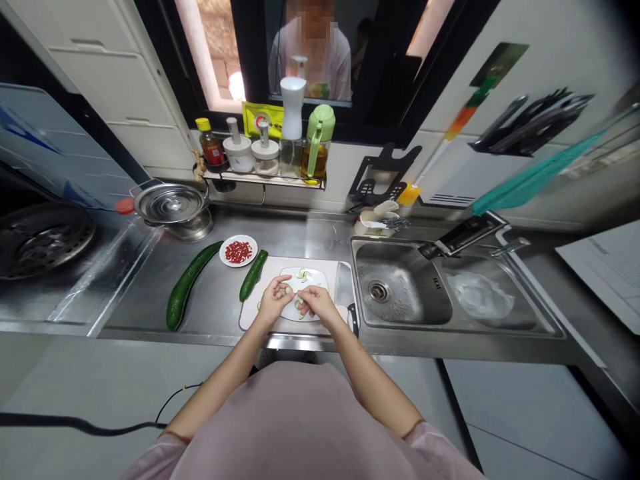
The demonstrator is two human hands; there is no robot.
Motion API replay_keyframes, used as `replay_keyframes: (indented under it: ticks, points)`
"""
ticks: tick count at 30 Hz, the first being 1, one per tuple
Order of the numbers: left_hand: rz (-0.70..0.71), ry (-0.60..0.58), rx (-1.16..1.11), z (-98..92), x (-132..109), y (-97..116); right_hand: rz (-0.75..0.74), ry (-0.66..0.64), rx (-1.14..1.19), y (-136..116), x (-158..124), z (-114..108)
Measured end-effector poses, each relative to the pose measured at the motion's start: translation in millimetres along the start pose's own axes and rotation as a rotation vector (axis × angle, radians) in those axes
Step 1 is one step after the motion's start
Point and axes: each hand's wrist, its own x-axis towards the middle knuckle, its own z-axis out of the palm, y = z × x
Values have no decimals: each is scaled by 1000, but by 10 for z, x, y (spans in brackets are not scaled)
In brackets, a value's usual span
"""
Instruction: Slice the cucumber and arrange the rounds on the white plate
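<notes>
Over a white plate (pixel 320 277), my left hand (pixel 273 300) is closed with a small pale green piece (pixel 289 290), probably cucumber, at its fingertips. My right hand (pixel 320 303) meets it from the other side, thumb and finger pinched; what they grip is too small to make out. Thin green-edged cucumber slices (pixel 303 275) lie curled on the plate. The plate rests on a pale cutting board (pixel 270 267). A cleaver (pixel 344 283) with a black handle lies along the board's right side. A cut cucumber length (pixel 253 275) touches the board's left edge.
Left of the board are a whole cucumber (pixel 187 287) and a small plate of chopped red pieces (pixel 225 258). A lidded steel pot (pixel 193 225) stands behind them. The sink (pixel 400 317) is on the right, and a rack (pixel 280 179) of seasoning bottles hangs at the back.
</notes>
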Motion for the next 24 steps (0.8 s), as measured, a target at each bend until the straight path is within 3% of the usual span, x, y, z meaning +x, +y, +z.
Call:
replay_keyframes:
  ticks: [6, 15, 24]
  points:
    - [-52, 2, 103, -10, 49, -183, -93, 16, -194, 158, 145, -107]
    - [-139, 24, 437, -68, 84, -517, -168, 123, -775, 286, 230, -198]
    - [-165, -47, 898, -28, 89, -542, -91, 105, -1023, 368, 244, -137]
